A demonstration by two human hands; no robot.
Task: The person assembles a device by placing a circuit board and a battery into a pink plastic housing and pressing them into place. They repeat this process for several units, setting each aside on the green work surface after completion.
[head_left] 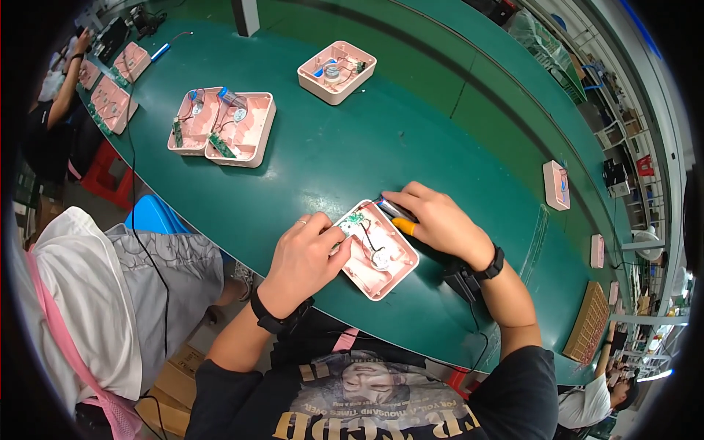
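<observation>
A pink plastic case half (353, 262) lies open side up on the green table in front of me, tilted slightly. Inside it are a small green circuit board (357, 219) at the far end and a round silvery part (381, 257) with a dark wire. My left hand (308, 253) grips the case's left edge, fingers curled over the rim. At the far right corner, my right hand (440, 224) has its fingers closed round a wired cylindrical battery (397, 210). One of its fingers wears a yellow finger cot (403, 225); the palm side is hidden.
Two joined pink cases (253, 150) stand at the left, another pink case (334, 92) at the far middle. More cases and a blue battery (160, 52) lie far left, near a co-worker's arm (64, 84). A black box-shaped device (460, 280) with a cable sits by my right wrist.
</observation>
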